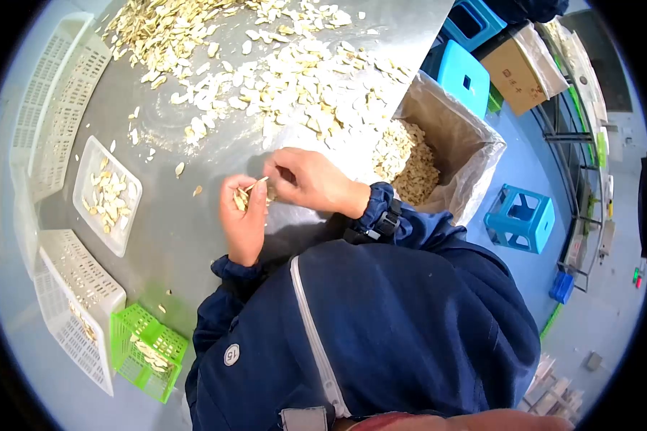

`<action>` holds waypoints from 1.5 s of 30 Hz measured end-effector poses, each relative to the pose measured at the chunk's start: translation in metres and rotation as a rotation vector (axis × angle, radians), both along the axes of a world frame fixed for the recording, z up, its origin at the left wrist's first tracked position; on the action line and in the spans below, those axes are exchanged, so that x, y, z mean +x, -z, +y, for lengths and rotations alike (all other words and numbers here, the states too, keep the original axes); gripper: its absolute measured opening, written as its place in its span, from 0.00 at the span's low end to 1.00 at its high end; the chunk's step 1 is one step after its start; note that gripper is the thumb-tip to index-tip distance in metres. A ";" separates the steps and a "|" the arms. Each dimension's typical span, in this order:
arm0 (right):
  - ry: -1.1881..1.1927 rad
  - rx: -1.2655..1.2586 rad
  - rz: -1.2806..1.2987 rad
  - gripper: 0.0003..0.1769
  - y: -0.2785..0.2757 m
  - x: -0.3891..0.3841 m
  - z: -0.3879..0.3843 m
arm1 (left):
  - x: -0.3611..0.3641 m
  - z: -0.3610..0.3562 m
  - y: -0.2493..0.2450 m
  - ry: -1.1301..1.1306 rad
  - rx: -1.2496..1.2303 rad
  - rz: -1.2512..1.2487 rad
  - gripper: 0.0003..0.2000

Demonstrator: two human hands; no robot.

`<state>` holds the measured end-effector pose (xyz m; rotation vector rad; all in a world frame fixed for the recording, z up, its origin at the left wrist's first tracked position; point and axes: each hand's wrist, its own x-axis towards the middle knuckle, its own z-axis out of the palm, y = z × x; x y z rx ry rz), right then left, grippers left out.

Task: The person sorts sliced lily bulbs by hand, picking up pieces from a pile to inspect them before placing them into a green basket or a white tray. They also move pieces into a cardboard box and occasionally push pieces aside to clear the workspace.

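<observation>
My left hand is curled around several thin, pale, dried slices, with their edges showing between thumb and fingers. Close beside it, my right hand has its thumb and fingers bent together near the left fingertips; whatever it pinches is too small or hidden to make out. Both hands are above the metal table, near its front edge. Beyond them a broad spread of the same cream-coloured slices covers the tabletop, with a yellower heap at the far left.
A white tray with slices lies at left. White perforated baskets and a green basket line the left edge. At right stands a lined bin partly filled with slices, near blue stools and a cardboard box.
</observation>
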<state>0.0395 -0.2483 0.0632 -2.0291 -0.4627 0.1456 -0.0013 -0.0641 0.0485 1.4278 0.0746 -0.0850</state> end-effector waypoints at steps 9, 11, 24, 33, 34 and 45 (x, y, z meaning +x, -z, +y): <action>0.534 -0.468 -0.381 0.14 0.002 0.021 -0.101 | -0.005 0.056 0.024 0.018 -0.827 0.345 0.09; 0.568 -0.502 -0.354 0.13 0.000 0.019 -0.118 | -0.007 0.066 0.036 0.074 -0.971 0.308 0.08; 0.395 -0.500 -0.277 0.15 -0.002 0.001 -0.114 | -0.002 0.068 0.057 0.110 -1.148 0.360 0.10; 0.132 -0.484 -0.536 0.16 0.024 0.026 -0.053 | -0.002 0.066 0.057 0.145 -1.131 0.326 0.10; 0.140 -0.502 -0.530 0.16 0.029 0.029 -0.059 | -0.001 0.067 0.057 0.146 -1.126 0.319 0.10; 0.543 -0.714 -0.443 0.15 0.023 -0.016 -0.166 | -0.001 0.065 0.058 0.169 -1.123 0.302 0.11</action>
